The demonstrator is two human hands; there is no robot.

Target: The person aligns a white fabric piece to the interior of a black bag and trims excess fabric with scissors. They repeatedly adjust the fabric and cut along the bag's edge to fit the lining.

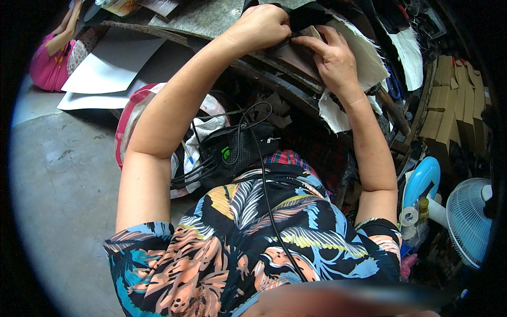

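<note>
My left hand point(264, 25) is closed at the top of the view, its knuckles up and its fingers curled at the edge of a black, cloth-like material point(306, 17). What exactly lies inside the fingers is mostly hidden. To its right my right hand point(334, 58) rests with fingers apart, one reaching left almost to the left fingertips and the others bent forward over the material. A frayed cream cloth point(364, 50) spreads beside and beyond this hand. Below both hands runs the worn bench edge point(296, 63).
White sheets point(113, 63) overhang the bench at left; behind them is a person in pink point(50, 63). Under my arms sits a pink-rimmed bag point(124, 137) beside a black mesh bag with cables point(232, 148). Folded cardboard point(441, 100) and a fan point(470, 222) stand at right.
</note>
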